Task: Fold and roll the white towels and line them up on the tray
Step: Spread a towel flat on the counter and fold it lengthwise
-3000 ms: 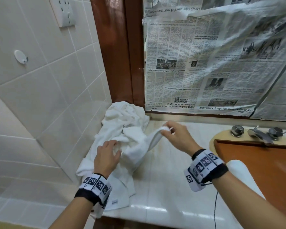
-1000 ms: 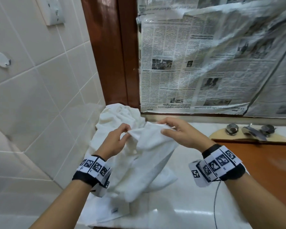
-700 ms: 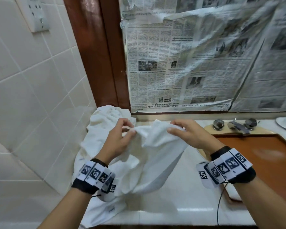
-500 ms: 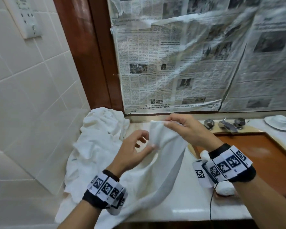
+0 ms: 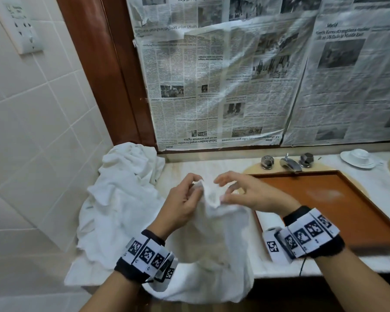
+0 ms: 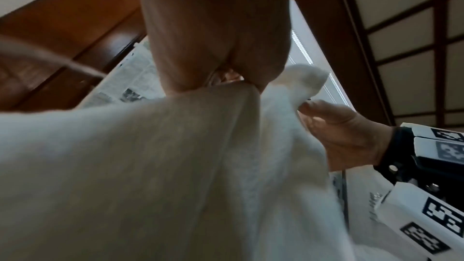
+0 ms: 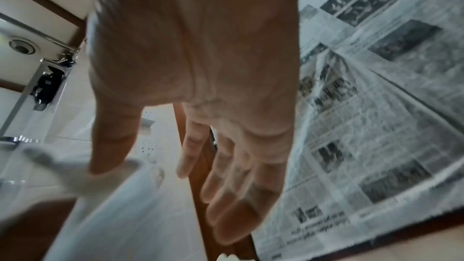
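1. Here, at your far left, you face a wall of glossy pale tiles (image 5: 32, 136) carrying a white socket plate (image 5: 20, 30), and beside it a dark wooden frame (image 5: 113, 70) rising from the counter.
2. Against that corner, a crumpled heap of white towels (image 5: 122, 199) slumps on the pale stone counter (image 5: 212, 165), soft and wrinkled, with one flap spilling over the front edge.
3. Your left hand (image 5: 180, 203) pinches the top edge of the white towel (image 5: 221, 239), fingers curled together on the cloth; the towel hangs from that grip, limp and fuzzy, its lower part draped past the counter's front lip.
4. Your right hand (image 5: 252, 194) is just beside the left: its thumb meets the towel's edge, while the other fingers spread loosely apart, off the cloth.
5. Behind your hands, newspaper sheets (image 5: 234, 82) under shiny plastic cover the wall.
6. To your right, the flat reddish-brown tray (image 5: 338, 194) with a raised rim lies bare across its middle.
7. Beyond the tray, a metal faucet (image 5: 288, 163) sits between two knobs, and a white cup on a saucer (image 5: 358, 157) stands farther right.
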The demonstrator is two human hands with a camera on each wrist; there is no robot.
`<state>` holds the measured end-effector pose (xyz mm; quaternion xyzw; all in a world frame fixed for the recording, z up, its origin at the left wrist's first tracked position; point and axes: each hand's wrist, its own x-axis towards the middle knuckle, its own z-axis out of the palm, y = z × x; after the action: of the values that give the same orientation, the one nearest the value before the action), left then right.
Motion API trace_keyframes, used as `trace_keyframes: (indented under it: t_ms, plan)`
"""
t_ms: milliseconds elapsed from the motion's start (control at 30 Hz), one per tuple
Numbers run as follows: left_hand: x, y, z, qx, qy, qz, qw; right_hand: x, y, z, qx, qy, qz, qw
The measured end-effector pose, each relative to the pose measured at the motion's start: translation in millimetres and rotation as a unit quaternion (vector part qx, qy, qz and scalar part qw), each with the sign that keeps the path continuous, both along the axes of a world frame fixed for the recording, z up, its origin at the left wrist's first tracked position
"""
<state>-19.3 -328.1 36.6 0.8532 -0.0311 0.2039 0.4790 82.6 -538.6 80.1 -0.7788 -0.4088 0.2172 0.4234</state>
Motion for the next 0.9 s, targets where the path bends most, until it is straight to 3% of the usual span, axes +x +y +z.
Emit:
trace_keyframes:
  t_ms: [167,367,467,600,767,900]
  plan:
    - [-9,-2,4,0.036,0.018,0.037,0.998,-38,18,-31,0.036,0.049,-0.003,0.998]
    - [-11,13,2,0.071,0.051,0.043,0.995,-69,41,-58,0.017,-0.130,-0.135,0.982]
    - [-22,29,-5,0.088,0.071,0.010,0.994,-62,39,-53,0.007,-0.127,-0.162,0.979]
    - [-37,46,-33,0.075,0.119,-0.049,0.989,-64,45,-45,-0.020,-0.135,-0.134,0.982]
    - [-61,80,-72,0.067,0.183,-0.010,0.981,-52,48,-30,-0.009,-0.110,-0.152,0.982]
    - [-74,99,-73,0.044,0.186,0.002,0.982,-42,35,-27,-0.030,-0.065,-0.176,0.982]
